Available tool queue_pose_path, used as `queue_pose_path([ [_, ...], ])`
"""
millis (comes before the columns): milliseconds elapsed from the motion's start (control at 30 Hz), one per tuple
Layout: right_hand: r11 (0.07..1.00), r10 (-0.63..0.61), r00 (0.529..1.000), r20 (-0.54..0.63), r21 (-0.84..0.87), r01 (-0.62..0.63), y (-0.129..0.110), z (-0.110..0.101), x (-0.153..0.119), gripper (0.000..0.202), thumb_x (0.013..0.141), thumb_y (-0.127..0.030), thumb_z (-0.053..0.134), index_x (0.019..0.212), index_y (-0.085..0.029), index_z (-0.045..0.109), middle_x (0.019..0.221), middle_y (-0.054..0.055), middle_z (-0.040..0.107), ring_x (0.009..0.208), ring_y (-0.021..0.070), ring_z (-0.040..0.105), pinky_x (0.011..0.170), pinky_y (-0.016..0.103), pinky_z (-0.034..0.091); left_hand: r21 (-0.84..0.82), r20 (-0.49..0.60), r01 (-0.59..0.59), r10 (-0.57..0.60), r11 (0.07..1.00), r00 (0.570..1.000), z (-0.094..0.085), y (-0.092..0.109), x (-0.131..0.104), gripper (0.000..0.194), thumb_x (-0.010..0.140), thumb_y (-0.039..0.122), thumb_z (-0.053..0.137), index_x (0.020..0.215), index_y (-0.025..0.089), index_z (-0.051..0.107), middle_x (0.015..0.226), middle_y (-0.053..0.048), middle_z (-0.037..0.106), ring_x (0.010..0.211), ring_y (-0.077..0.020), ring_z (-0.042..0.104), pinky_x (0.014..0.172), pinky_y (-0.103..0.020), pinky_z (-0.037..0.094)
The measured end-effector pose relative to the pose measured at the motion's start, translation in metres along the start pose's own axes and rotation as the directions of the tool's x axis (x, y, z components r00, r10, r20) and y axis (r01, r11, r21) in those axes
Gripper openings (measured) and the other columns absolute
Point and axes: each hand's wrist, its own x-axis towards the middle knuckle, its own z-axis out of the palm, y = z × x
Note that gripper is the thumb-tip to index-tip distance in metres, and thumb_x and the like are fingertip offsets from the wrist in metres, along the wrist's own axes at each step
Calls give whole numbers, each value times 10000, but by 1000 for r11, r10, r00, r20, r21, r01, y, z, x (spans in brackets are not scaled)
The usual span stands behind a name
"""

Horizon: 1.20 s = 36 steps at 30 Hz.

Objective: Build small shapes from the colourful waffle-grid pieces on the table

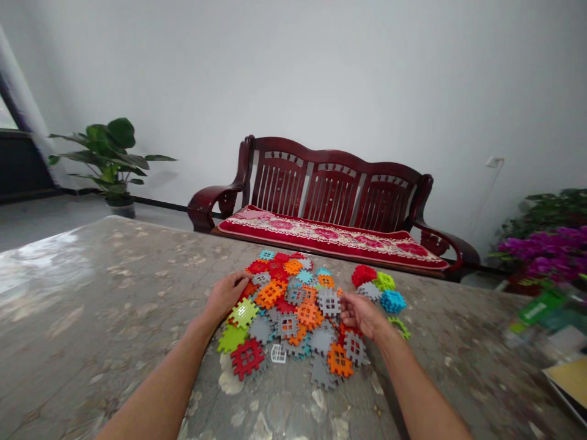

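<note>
Your right hand (364, 314) curls its fingers at a grey tile (329, 303), right side of the pile (308, 313); your left hand (225, 294), left side. Grips: cannot tell.

A home, apparently its living room: seen from the wearer, a wooden bench (331, 198) with a red flowered cover (321, 234) stands at twelve o'clock, a potted plant (112, 153) at ten, purple flowers (543, 252) at two.
</note>
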Motion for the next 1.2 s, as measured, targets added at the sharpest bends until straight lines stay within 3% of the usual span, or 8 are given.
queue_pose_path([
  [100,998,-53,996,-73,-36,51,5,0,-5,262,954,-295,443,877,-138,638,609,5,608,415,88,554,362,166,415,-5,-6,-10,10,1000,1000,2,-2,1,396,872,396,428,1043,233,746,1074,-27,773,994,-229,687,909,-313,485],
  [200,951,-247,955,-165,-228,207,11,0,-4,254,898,-342,483,902,-161,661,674,2,634,410,94,523,361,197,369,-11,-19,-23,23,1000,1000,3,-4,1,403,868,407,427,1039,231,746,1083,-30,771,1010,-233,686,918,-319,486],
  [333,732,-555,821,-134,-548,405,14,-2,0,304,798,-393,544,947,-191,716,820,34,721,622,163,628,580,270,491,-5,-9,-8,7,1000,1000,1,-3,1,413,863,403,425,1045,220,748,1104,-38,767,1014,-235,687,932,-324,485],
  [433,564,-670,740,-66,-694,448,15,-3,-3,347,780,-414,562,1000,-206,730,922,48,742,790,206,662,760,326,506,-9,-8,-11,11,1000,1000,1,-2,1,422,862,410,425,1052,214,747,1108,-39,766,1011,-238,687,938,-328,484],
  [700,448,-683,730,-32,-808,384,27,7,-9,394,770,-337,614,1148,-280,708,913,13,739,831,200,650,774,316,477,-1,-17,-33,33,999,999,3,-9,3,432,857,442,427,1048,224,748,1098,-33,769,998,-240,690,932,-329,488],
  [967,672,-641,758,-120,-565,478,33,-11,11,454,759,-381,536,1125,-167,698,785,21,710,718,197,649,699,310,506,3,-24,-32,32,999,999,3,-10,5,415,841,431,433,1006,231,758,1074,-28,776,979,-237,697,931,-325,494],
  [1100,574,-663,743,-89,-698,428,34,-19,9,374,818,-371,480,1050,-204,721,1034,63,738,978,235,669,898,367,494,-3,-26,-21,21,1000,999,2,-9,4,402,832,430,446,996,234,757,1071,-24,778,981,-237,696,935,-324,494],
  [1200,492,-674,735,-74,-787,372,33,-17,4,358,841,-371,478,1053,-212,719,1091,70,716,991,237,663,921,379,491,-2,-19,-19,19,1000,1000,2,-7,3,412,836,431,434,1000,230,754,1079,-32,775,1001,-238,691,943,-326,487],
])
